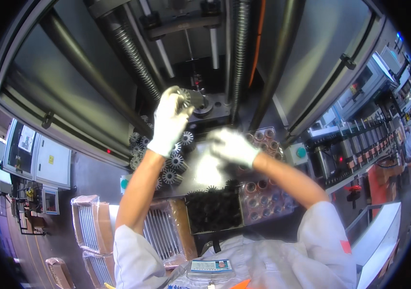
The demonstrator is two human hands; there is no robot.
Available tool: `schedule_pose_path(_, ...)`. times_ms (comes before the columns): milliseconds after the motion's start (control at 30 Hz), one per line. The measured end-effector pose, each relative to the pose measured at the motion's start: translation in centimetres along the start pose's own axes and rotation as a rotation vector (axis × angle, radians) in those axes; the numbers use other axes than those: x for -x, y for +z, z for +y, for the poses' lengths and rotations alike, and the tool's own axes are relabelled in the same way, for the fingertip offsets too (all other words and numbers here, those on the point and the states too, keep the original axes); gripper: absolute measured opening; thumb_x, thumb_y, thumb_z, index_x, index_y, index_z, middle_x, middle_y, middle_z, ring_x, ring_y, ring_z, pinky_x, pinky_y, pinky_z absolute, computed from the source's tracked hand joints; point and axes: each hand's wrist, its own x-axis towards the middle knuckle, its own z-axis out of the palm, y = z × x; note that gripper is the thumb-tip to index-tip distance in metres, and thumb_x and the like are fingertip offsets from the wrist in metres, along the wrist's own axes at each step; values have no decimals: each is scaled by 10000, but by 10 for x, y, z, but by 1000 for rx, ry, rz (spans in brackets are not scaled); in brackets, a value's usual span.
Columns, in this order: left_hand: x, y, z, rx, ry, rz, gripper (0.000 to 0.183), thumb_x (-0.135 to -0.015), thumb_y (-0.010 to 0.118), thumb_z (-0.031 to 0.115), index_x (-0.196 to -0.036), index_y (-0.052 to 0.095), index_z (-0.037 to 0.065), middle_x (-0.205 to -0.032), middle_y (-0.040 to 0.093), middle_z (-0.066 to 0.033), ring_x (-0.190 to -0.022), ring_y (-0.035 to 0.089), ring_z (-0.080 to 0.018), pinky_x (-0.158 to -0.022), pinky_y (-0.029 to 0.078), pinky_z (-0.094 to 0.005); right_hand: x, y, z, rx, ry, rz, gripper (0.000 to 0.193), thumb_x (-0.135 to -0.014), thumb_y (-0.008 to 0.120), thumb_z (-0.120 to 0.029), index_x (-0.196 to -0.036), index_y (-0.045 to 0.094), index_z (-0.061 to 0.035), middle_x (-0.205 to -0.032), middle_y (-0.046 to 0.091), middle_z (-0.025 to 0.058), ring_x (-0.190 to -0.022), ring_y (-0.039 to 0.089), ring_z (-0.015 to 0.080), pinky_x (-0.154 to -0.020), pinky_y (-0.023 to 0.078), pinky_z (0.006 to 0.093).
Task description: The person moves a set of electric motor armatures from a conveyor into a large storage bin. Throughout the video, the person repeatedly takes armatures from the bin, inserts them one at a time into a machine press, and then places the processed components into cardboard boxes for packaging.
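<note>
Two gloved hands showed: one left hand (pixel 169 120) and one right hand (pixel 234 147). One slotted core (pixel 196 98) was in the left hand, and more than six loose cores (pixel 169 176) crowded left of centre, too overlapped for an exact count. There were at least twelve copper-coloured rings (pixel 250 188) right of centre, two green buttons (pixel 301 152), two ribbed columns (pixel 241 53) at the top, one badge (pixel 210 266) at the bottom, and at least three rod-filled cartons (pixel 182 231) at lower left.

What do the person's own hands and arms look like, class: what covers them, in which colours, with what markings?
The left hand and right hand wear white gloves ending around the wrists. The forearms are bare. Pale grey sleeves end near the elbows; the right one has a reddish patch.
</note>
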Motion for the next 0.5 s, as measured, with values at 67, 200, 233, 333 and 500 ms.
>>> schedule_pose_path(67,-21,14,-4,-104,165,-6,283,-749,792,61,-947,596,13,-1182,629,-187,-1056,632,-327,-895,514,-393,53,12,-3,-90,-204,-176,438,-881,588,-393,-1223,628,-122,-1158,636,179,-1064,618,373,-924,485,475)
schedule_pose_path(200,-59,23,-8,-289,418,-131,364,-756,803,70,-1070,637,-10,-1178,653,-208,-1139,613,-377,-995,493,-417,91,63,13,-30,-387,-236,431,-770,747,-290,-1148,659,-103,-1063,674,153,-985,664,336,-849,539,463)
schedule_pose_path(233,-67,17,-12,-312,394,-218,432,-755,797,31,-1150,633,-22,-1237,646,-208,-1159,614,-364,-1009,493,-405,84,75,11,-63,-388,-262,357,-772,744,-306,-1055,696,-94,-1014,689,141,-953,670,336,-843,539,449)
schedule_pose_path(333,-82,11,-62,16,71,-327,340,-799,708,-99,-1119,621,-20,-1037,647,-47,-932,605,-151,-871,499,-280,74,82,8,-39,-568,-127,199,-796,721,-264,-840,649,-84,-828,656,108,-805,652,340,-746,526,455)
schedule_pose_path(500,-102,34,-28,86,-1,-527,267,-807,655,-150,-1029,615,-7,-924,630,14,-851,552,-61,-775,477,-222,84,70,14,-12,-425,-142,201,-845,693,-249,-842,617,-63,-833,645,151,-798,647,365,-729,507,489)
